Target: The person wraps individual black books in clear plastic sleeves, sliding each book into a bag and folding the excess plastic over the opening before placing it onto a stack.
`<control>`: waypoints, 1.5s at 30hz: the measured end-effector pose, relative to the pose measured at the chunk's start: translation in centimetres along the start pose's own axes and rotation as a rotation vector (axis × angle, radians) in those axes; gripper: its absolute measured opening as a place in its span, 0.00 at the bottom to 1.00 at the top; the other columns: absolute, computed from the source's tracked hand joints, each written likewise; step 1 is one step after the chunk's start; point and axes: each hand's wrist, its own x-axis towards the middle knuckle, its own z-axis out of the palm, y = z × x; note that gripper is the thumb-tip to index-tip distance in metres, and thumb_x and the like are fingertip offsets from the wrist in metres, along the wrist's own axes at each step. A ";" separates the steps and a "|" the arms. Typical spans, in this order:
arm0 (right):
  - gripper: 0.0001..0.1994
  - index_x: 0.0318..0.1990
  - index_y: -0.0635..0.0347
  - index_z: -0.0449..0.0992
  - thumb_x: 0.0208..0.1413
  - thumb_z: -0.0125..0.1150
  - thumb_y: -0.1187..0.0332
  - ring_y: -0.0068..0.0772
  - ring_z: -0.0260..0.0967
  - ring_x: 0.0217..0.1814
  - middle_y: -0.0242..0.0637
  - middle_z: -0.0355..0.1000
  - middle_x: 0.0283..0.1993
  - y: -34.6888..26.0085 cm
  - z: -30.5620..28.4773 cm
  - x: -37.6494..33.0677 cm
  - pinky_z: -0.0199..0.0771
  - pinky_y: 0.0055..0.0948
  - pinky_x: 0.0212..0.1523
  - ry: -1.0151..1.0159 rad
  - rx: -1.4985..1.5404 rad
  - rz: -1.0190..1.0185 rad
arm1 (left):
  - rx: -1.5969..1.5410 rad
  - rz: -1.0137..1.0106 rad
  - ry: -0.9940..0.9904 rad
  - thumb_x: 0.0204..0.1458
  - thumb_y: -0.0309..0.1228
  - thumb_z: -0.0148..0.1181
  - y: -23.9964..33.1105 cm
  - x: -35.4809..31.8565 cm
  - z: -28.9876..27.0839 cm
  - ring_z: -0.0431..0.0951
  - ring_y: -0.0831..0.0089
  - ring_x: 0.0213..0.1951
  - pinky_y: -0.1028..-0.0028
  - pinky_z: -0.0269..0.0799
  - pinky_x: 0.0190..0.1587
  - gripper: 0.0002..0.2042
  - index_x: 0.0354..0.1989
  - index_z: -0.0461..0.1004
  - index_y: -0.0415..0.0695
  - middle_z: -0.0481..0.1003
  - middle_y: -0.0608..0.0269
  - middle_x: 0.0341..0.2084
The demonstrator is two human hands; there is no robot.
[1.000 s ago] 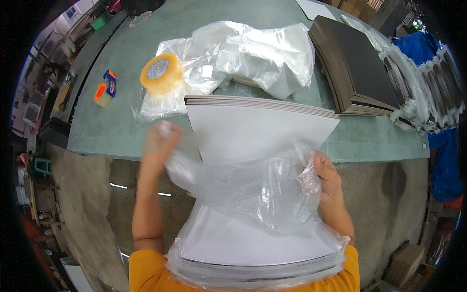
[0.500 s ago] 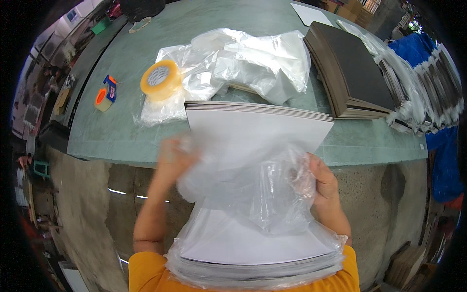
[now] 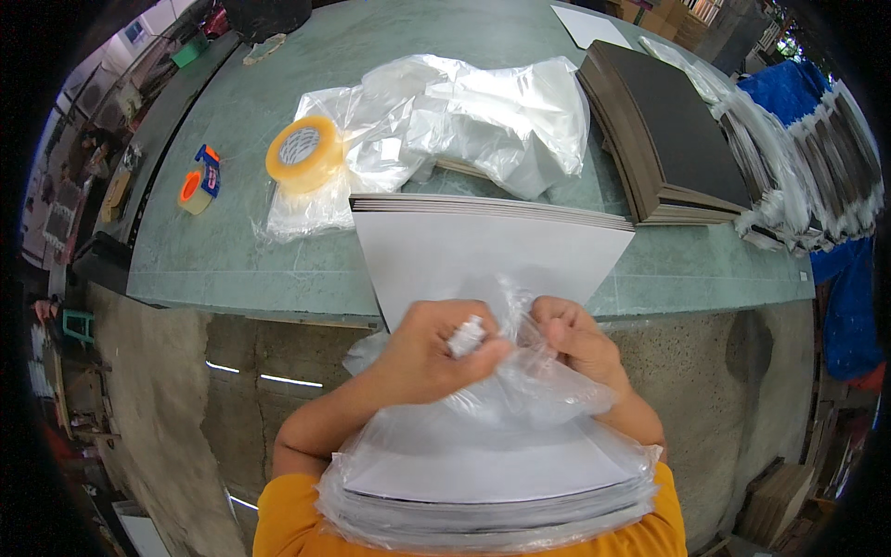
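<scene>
A clear plastic bag (image 3: 557,395) covers the lower part of a stack of white boards (image 3: 483,237), which leans on the table's front edge and against my body. My left hand (image 3: 432,353) is closed at the bag's gathered mouth. A small white piece (image 3: 467,336) shows among its fingers; whether it is held or wrapped round a finger, I cannot tell. Close by on the right, my right hand (image 3: 577,342) pinches the bunched film. Through the plastic, the near end of the stack (image 3: 492,515) shows by my orange shirt.
On the green table (image 3: 241,176) lie a heap of clear plastic bags (image 3: 464,111), a tape roll (image 3: 304,153) and a small tape dispenser (image 3: 200,181). A dark board stack (image 3: 668,130) stands at right, beside plastic-wrapped bundles (image 3: 817,176). Behind sits a white sheet (image 3: 594,26).
My left hand has swung rightward from the bag's left side to its middle. My right hand has shifted slightly inward. The bag's mouth, spread wide before, is now bunched between them.
</scene>
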 end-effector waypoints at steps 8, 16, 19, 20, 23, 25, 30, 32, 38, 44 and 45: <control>0.08 0.30 0.59 0.61 0.46 0.54 0.76 0.17 0.61 0.24 0.28 0.61 0.23 -0.6 -2.9 -2.3 0.62 0.17 0.26 0.110 -0.009 -0.215 | 0.643 -0.108 0.962 0.42 0.32 0.58 -4.9 -2.1 -13.8 0.67 0.77 0.23 0.77 0.64 0.28 0.10 0.23 0.68 0.38 0.69 0.62 0.18; 0.15 0.38 0.61 0.62 0.41 0.60 0.75 0.24 0.62 0.34 0.33 0.64 0.29 -2.6 3.4 0.0 0.63 0.22 0.35 0.049 -0.548 -0.873 | 0.474 0.155 -0.386 0.44 0.30 0.58 -0.6 -1.3 0.5 0.71 0.66 0.23 0.72 0.65 0.25 0.08 0.29 0.66 0.42 0.69 0.57 0.20; 0.14 0.37 0.63 0.68 0.41 0.60 0.71 0.27 0.62 0.40 0.36 0.65 0.35 -2.4 4.8 0.5 0.62 0.24 0.39 0.270 -0.828 -0.845 | 0.232 0.174 -0.053 0.45 0.29 0.56 0.7 -0.6 -0.1 0.68 0.58 0.19 0.69 0.62 0.22 0.09 0.26 0.63 0.40 0.65 0.56 0.15; 0.13 0.35 0.63 0.69 0.41 0.60 0.69 0.27 0.62 0.40 0.36 0.66 0.35 -1.7 2.8 0.6 0.62 0.24 0.39 0.213 -0.983 -0.678 | 0.252 0.159 -0.067 0.46 0.29 0.55 0.7 -0.5 -0.3 0.67 0.58 0.19 0.69 0.62 0.22 0.08 0.25 0.62 0.40 0.64 0.56 0.15; 0.11 0.29 0.65 0.71 0.45 0.57 0.64 0.27 0.64 0.37 0.34 0.67 0.32 -1.6 0.5 0.0 0.62 0.23 0.38 0.322 -0.663 -0.265 | 0.231 0.160 -0.038 0.48 0.28 0.53 -1.0 0.0 -0.8 0.67 0.68 0.19 0.74 0.63 0.22 0.07 0.31 0.65 0.38 0.68 0.59 0.18; 0.12 0.30 0.66 0.70 0.47 0.56 0.64 0.26 0.64 0.35 0.34 0.67 0.30 -1.6 0.4 -0.6 0.63 0.23 0.36 0.277 -0.431 -0.112 | -0.098 0.059 0.166 0.48 0.28 0.53 -1.3 -0.2 -0.7 0.69 0.75 0.22 0.77 0.64 0.23 0.09 0.34 0.66 0.37 0.71 0.62 0.20; 0.14 0.34 0.67 0.68 0.46 0.57 0.63 0.27 0.67 0.28 0.39 0.69 0.29 -1.0 1.1 -0.8 0.67 0.27 0.29 -0.018 -0.507 -0.196 | -0.659 -0.043 0.028 0.49 0.28 0.52 -1.6 -1.1 -3.2 0.70 0.78 0.27 0.78 0.67 0.28 0.13 0.43 0.64 0.39 0.74 0.61 0.26; 0.14 0.34 0.67 0.68 0.47 0.56 0.64 0.30 0.67 0.28 0.41 0.70 0.29 -1.0 0.7 -0.8 0.68 0.30 0.29 -0.187 -0.464 -0.126 | -0.351 0.103 -0.171 0.49 0.28 0.51 -2.6 -1.1 -3.6 0.71 0.77 0.26 0.78 0.67 0.25 0.14 0.44 0.63 0.41 0.74 0.59 0.26; 0.16 0.33 0.68 0.70 0.47 0.54 0.61 0.39 0.69 0.33 0.43 0.71 0.29 -1.3 -0.8 0.2 0.67 0.33 0.33 -0.780 -1.179 0.265 | -0.554 -0.225 -0.185 0.45 0.24 0.48 -0.3 -0.2 -4.9 0.72 0.72 0.20 0.77 0.67 0.21 0.13 0.40 0.63 0.36 0.73 0.56 0.22; 0.10 0.29 0.59 0.75 0.40 0.55 0.64 0.43 0.69 0.36 0.42 0.71 0.26 -3.3 -0.8 -2.2 0.42 0.60 0.54 -0.299 -2.481 0.639 | 1.116 0.054 -0.548 0.39 0.31 0.55 -1.9 -1.7 -2.8 0.70 0.62 0.20 0.69 0.66 0.20 0.11 0.29 0.63 0.39 0.68 0.55 0.21; 0.09 0.28 0.58 0.75 0.40 0.54 0.65 0.42 0.69 0.36 0.41 0.71 0.26 -3.5 -0.3 -2.1 0.37 0.63 0.55 -0.305 -2.505 0.748 | 1.207 0.090 -0.582 0.40 0.31 0.54 -2.0 -1.6 -2.9 0.70 0.63 0.20 0.69 0.67 0.21 0.11 0.29 0.64 0.39 0.68 0.56 0.22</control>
